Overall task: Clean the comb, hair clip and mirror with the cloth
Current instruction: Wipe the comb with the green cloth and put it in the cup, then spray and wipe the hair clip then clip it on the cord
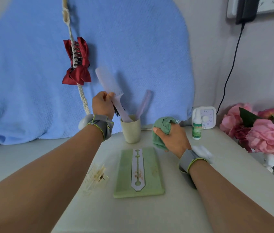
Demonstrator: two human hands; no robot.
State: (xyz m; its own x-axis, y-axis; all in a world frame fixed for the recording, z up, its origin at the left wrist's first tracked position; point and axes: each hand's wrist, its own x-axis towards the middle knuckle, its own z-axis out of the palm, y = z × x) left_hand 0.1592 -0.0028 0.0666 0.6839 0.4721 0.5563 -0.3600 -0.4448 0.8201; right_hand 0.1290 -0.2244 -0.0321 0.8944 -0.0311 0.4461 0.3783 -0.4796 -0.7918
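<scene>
Nearest on the table point(175, 216) lies one flat green panel point(151, 172) with a lilac strip point(138, 170) along its middle. We take it to be the mirror, face down, though we cannot confirm this. Just left of it lies one clear clip point(97, 177), blurred, its shape hard to read.

Behind the panel's right corner our right hand point(173, 140) is closed around one bunched green cloth point(162, 128). Between the hands stands one cup point(131, 132).

We count three combs:
- a lilac comb point(109, 84), tilted up and left, lower end in the cup, pinched at mid-length by our left hand point(102, 105);
- a pink comb point(143, 103) leaning in the cup;
- a black comb point(116, 113), mostly hidden behind the left hand and the lilac comb.

Right of the cloth stand one bottle point(197, 126) and one timer point(206, 117), the bottle covering the timer's left edge. Pink flowers point(264, 132) are cut off at the right edge. One black cable point(230, 69) runs down the wall behind the timer, its lower end hidden.

Farthest, one red clip point(76, 61) grips a braided rope point(82, 96) over a blue blanket point(132, 47), making two clips in all.
</scene>
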